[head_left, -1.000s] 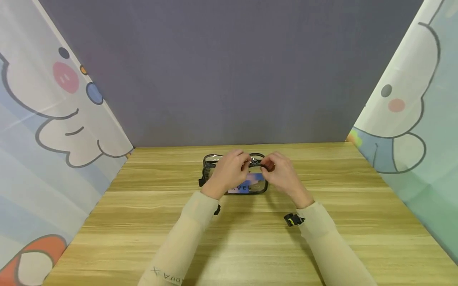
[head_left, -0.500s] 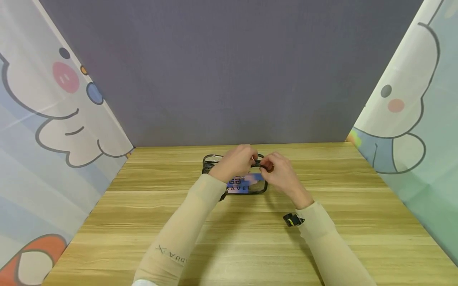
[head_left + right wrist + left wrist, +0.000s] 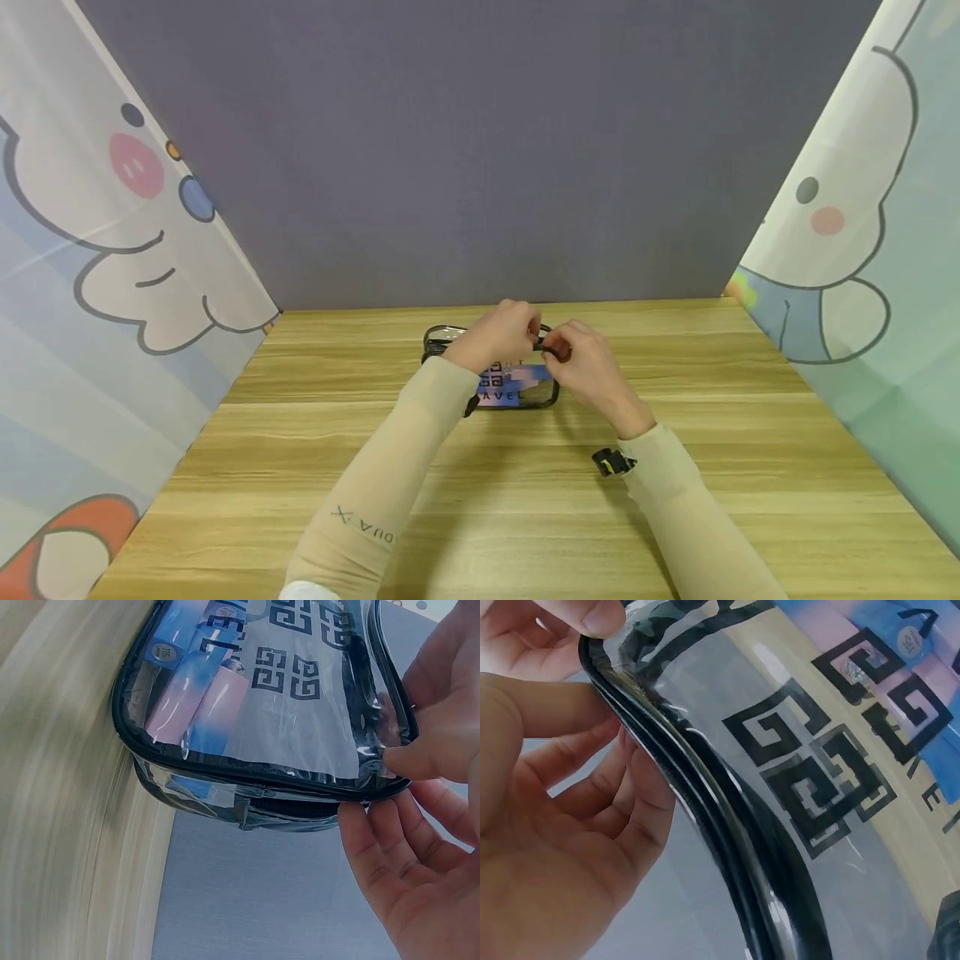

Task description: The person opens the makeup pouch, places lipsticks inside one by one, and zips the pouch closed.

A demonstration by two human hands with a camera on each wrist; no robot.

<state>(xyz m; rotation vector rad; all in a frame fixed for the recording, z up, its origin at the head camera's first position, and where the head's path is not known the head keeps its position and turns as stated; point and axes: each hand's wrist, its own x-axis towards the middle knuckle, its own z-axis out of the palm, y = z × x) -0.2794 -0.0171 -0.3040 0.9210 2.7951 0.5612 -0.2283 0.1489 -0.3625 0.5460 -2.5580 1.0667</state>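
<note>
A clear toiletry bag (image 3: 536, 387) with black trim stands upright on the table, dark lettering on its front. In the right wrist view, pink-and-blue tubes (image 3: 217, 709) lie inside it. My left hand (image 3: 501, 333) reaches over the bag's top and pinches at the zipper (image 3: 682, 772) near the right end; the zipper pull is hidden by the fingers. My right hand (image 3: 581, 362) grips the bag's upper right corner, thumb on the front and fingers underneath the edge, as the right wrist view shows. The two hands are almost touching.
The wooden table (image 3: 300, 467) extends in front of the bag and to both sides. Behind it rises a grey panel (image 3: 480, 150). Cartoon-printed curtains (image 3: 825, 208) flank the table left and right.
My left hand has moved right along the bag's top, up to the right hand, covering the zipper pull seen earlier. More lettering shows on the front. My right hand keeps its grip, nearly still.
</note>
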